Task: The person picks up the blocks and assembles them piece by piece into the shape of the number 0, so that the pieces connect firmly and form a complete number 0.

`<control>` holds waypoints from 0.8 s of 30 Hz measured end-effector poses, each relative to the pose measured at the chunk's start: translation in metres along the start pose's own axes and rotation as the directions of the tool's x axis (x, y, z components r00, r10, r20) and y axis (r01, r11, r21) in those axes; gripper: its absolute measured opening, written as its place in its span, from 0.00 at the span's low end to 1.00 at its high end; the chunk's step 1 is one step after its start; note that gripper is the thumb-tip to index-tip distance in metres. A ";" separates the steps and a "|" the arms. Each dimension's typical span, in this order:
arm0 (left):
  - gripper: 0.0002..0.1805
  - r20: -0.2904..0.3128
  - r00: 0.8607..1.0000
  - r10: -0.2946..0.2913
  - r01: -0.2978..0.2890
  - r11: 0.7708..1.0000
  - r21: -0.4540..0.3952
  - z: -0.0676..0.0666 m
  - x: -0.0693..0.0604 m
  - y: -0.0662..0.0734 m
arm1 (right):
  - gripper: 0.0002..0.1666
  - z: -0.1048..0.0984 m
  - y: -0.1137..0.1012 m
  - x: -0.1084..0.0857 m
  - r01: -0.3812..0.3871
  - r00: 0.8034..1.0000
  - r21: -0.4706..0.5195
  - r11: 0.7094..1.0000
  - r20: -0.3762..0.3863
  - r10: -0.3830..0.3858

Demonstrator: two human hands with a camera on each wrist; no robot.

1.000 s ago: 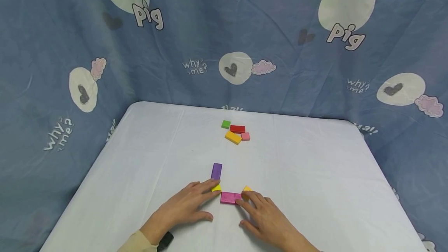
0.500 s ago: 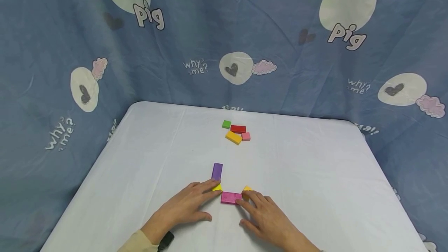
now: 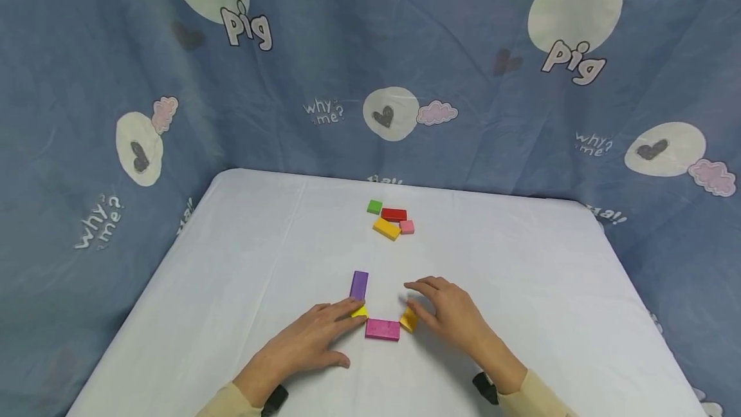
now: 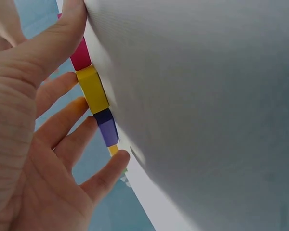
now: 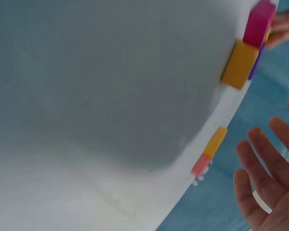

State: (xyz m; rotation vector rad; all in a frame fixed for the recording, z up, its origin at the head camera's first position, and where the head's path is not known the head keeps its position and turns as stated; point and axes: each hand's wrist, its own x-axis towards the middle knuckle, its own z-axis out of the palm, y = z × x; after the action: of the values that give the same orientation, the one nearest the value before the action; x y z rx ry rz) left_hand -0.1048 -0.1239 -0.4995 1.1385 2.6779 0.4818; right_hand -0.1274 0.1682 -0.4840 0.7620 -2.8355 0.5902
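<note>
Has lifted right hand (image 3: 451, 312) off magenta block (image 3: 383, 329), fingers loose, empty, nearer than straight-fingered left hand (image 3: 318, 333) to orange rectangular block (image 3: 386, 229) beyond, slanting lengthwise toward them.

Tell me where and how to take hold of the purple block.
Probably best from above, pinching its two long sides toward the far end. The purple block lies flat, its length pointing away from the person, and those sides look free there, while its near end is next to the yellow block and crowded by the left grip.
</note>
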 end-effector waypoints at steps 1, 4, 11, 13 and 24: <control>0.41 0.000 1.000 0.000 0.000 1.000 -0.003 0.000 0.000 0.000 | 0.18 0.000 0.003 0.004 -0.018 1.000 0.016 1.000 -0.001 0.018; 0.41 -0.002 1.000 0.002 -0.002 1.000 -0.005 0.001 -0.002 0.000 | 0.19 -0.001 0.009 0.016 -0.058 0.998 0.074 0.996 -0.009 0.059; 0.41 -0.004 1.000 -0.005 0.005 1.000 -0.003 0.001 -0.003 -0.001 | 0.18 0.005 0.016 0.041 -0.085 0.996 0.113 0.990 -0.018 0.087; 0.41 -0.003 1.000 -0.009 0.009 1.000 -0.003 0.001 -0.003 -0.001 | 0.18 0.008 0.016 0.048 -0.094 0.995 0.118 0.989 -0.010 0.096; 0.41 0.000 1.000 -0.006 0.006 1.000 -0.005 0.000 -0.002 0.000 | 0.19 0.020 0.016 0.080 -0.162 0.986 0.057 0.985 0.040 0.160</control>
State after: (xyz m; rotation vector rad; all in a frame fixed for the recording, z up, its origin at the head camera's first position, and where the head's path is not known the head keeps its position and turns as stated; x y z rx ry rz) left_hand -0.1036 -0.1258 -0.4996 1.1282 2.6778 0.4867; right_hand -0.2050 0.1374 -0.4886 0.5613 -2.9437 0.6943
